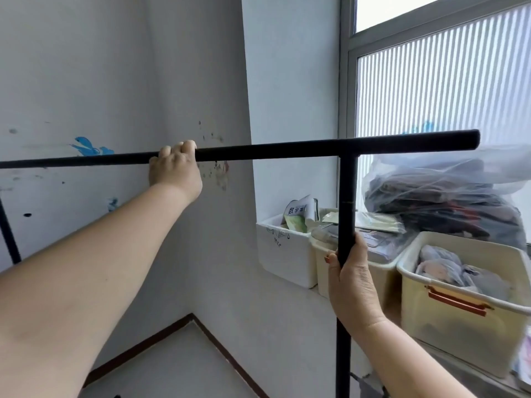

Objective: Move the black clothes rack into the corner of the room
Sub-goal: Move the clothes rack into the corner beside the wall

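**Rack in both hands, corner dead ahead**

Left forearm fills the near-left of view, stretched forward and up to the rack (258, 150). Using the rack as reference throughout.

- Left end: top bar runs out of frame; a slanted black member (10, 234) shows below it, likely the far upright.
- Left hand (175, 168): on the top bar about mid-span, gripping from below, fingers (184, 147) curled over the top and closed tight on it. Arm nearly straight. My read: this hand steers and keeps the bar level.
- Behind the bar: two white walls meet in the corner (192, 314), dark skirting along the floor. Floor there looks bare, so the rack seems just short of it, not seated.
- Right hand (352, 285): on the right upright (346, 211), well below the T-joint, thumb side up, fingers wrapped round the tube and closed, elbow bent and low. Likely takes the weight or push.
- Right of the upright: white bin (283, 254), cream bins (459, 320) and a clear bag of clothes (442, 202) on the window ledge, just beside the upright.

Risk, as I judge it: the bar's right tip overhangs the ledge stuff and could snag the bag while swinging in.
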Motion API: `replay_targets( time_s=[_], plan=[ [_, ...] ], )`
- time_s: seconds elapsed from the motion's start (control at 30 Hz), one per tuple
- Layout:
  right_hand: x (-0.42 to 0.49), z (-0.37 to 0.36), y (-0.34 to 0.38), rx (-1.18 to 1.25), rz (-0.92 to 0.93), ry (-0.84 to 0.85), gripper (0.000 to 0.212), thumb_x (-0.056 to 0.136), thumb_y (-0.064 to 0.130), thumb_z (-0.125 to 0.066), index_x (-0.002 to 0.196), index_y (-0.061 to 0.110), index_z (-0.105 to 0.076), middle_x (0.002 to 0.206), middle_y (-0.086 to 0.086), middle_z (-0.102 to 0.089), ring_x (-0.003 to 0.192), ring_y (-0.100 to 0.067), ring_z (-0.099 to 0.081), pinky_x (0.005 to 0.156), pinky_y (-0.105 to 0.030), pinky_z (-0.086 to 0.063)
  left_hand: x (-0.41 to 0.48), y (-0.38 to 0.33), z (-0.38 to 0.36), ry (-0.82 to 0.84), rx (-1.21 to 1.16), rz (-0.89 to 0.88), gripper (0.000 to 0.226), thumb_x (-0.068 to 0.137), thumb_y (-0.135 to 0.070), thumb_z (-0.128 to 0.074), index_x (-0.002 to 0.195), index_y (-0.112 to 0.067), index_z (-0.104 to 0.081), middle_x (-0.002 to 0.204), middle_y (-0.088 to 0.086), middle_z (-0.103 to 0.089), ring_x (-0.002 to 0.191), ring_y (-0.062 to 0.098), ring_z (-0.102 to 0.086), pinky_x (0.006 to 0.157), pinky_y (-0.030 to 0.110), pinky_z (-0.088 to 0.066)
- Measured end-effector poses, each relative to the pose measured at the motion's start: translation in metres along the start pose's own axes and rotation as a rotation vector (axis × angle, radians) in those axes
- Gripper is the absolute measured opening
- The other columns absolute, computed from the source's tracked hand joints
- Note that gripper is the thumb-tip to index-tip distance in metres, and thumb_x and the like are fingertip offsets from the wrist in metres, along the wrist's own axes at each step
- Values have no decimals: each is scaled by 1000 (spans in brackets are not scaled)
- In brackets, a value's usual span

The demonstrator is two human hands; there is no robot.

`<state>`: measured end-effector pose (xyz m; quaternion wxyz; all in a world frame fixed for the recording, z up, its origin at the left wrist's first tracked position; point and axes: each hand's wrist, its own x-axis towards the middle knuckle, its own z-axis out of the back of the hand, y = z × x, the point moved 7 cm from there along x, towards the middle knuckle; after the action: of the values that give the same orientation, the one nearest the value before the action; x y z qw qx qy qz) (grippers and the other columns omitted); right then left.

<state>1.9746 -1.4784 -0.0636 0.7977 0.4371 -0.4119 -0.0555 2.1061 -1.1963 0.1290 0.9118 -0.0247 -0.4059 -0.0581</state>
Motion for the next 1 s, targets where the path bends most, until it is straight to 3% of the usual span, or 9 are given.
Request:
replay_targets(
  time_s=[0.1,0.37,0.47,0.6,0.77,0.87,1.0],
  plan=[
    [14,-18,-5,-9,9,27,55,93,16,-49,140,24,-23,114,3,-52,94,-22,-56,83,-30,-40,10,5,-10,17,32,12,42,85,-2,-40,126,-12,-41,127,15,-54,116,37,-46,93,46,-40],
    [54,-72,-16,30,21,99,50,92,15,-49,135,28,-26,96,7,-48,80,-15,-50,79,-33,-45,42,25,-47,43,80,56,44,84,-1,-38,128,-11,-38,129,16,-52,118,37,-44,94,46,-42],
    [67,-95,-17,49,17,114,50,92,14,-48,133,32,-24,90,15,-47,78,-13,-52,76,-32,-43,53,41,-64,27,77,68,44,85,-3,-39,129,-10,-38,131,16,-51,118,37,-44,95,46,-42],
    [85,-136,-11,83,40,119,47,93,12,-49,131,28,-28,92,30,-43,75,3,-50,77,-28,-37,71,74,-88,-44,96,41,37,93,-16,-46,128,-11,-39,129,16,-53,116,37,-46,95,47,-41],
    [100,-188,0,115,39,122,43,93,10,-49,129,26,-33,99,8,-52,85,-14,-51,79,-24,-35,96,119,-108,-94,29,-23,32,97,-28,-45,123,-10,-47,122,15,-58,111,39,-49,97,48,-40],
    [110,-218,2,160,22,145,42,94,13,-47,120,43,-35,96,9,-52,84,-16,-50,74,-25,-38,108,139,-117,-115,3,-32,28,99,-28,-44,120,-10,-49,119,16,-59,108,39,-50,95,48,-41],
    [122,-254,4,134,47,128,42,94,12,-47,131,23,-31,108,6,-51,88,-14,-50,81,-27,-35,124,163,-136,-116,-33,-18,26,99,-25,-45,118,-8,-50,117,17,-58,109,39,-50,96,47,-41]
  ],
)
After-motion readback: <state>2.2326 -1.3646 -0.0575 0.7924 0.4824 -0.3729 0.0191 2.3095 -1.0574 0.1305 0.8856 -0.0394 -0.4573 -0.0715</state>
